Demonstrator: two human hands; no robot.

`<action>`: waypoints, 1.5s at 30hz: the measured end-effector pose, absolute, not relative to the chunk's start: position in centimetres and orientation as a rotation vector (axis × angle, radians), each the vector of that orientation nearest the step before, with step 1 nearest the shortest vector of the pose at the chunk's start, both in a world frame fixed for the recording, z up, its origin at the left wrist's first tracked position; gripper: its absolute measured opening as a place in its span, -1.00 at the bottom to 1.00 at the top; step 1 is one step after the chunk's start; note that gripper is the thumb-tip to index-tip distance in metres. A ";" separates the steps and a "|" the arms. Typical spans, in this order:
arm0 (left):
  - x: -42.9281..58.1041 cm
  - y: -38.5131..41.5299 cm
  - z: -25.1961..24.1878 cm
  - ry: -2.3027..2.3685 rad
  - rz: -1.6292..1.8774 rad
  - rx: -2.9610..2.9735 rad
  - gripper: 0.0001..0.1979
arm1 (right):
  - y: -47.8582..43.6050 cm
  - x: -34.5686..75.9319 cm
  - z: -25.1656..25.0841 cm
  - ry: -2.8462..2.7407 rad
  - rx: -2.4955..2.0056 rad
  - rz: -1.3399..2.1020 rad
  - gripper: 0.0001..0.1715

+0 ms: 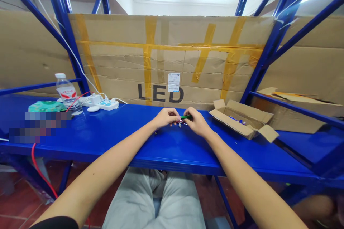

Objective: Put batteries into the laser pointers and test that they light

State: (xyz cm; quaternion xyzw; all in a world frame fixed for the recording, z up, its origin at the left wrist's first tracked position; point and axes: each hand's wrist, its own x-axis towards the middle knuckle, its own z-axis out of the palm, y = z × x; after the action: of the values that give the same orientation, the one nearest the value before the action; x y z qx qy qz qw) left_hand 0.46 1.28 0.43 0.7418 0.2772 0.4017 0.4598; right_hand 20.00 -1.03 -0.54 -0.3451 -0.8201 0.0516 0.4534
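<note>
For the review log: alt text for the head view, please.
Both hands, left hand and right hand, pinch a small green-handled tool over a blue shelf. An open cardboard box sits right; a water bottle and power strip sit left.

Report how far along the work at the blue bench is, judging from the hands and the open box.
Done: nothing finished shows on the blue bench. In hand: the left hand and right hand meet over a small green part, with tiny metal pieces just below it. Left: the open cardboard box beside the right hand still holds small blue pieces; how many cannot be told.
</note>
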 end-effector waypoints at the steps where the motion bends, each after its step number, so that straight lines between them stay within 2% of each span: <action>1: 0.5 1.3 0.4 0.680 1.001 1.831 -0.59 | -1.1 20.0 -0.5 -2.027 -0.839 0.117 -0.87; 15: 0.6 1.5 0.0 0.754 1.071 1.892 -0.70 | -1.0 19.5 -0.4 -2.020 -0.882 0.177 -0.84; 24: 0.7 1.4 0.2 0.820 1.000 1.863 -0.77 | -1.0 19.6 -0.9 -2.074 -0.802 0.134 -0.82; 32: 0.7 1.2 -0.1 0.828 1.021 1.975 -0.93 | -1.2 19.4 -0.7 -2.098 -0.880 0.211 -0.83; 36: 0.6 0.9 -0.2 0.831 1.081 2.264 -0.95 | -1.5 19.4 -0.3 -2.089 -0.988 0.452 -0.71; 39: 0.5 0.9 -0.3 0.771 1.101 2.594 -0.90 | -1.5 19.7 -0.2 -1.986 -1.034 0.868 -0.64; 42: 0.5 0.7 -0.4 0.653 1.093 2.885 -0.87 | -1.5 20.3 -0.1 -1.794 -1.024 1.332 -0.68; 45: 0.7 0.4 -0.6 0.528 1.008 3.151 -0.81 | -1.4 21.0 0.2 -1.689 -1.089 1.648 -0.79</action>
State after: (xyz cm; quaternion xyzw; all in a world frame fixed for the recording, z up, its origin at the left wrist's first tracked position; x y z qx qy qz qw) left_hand 0.74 0.36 -0.62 0.9354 0.1568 0.2992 -0.1043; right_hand 21.04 -1.35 0.16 -0.4037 -0.6261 0.6109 0.2681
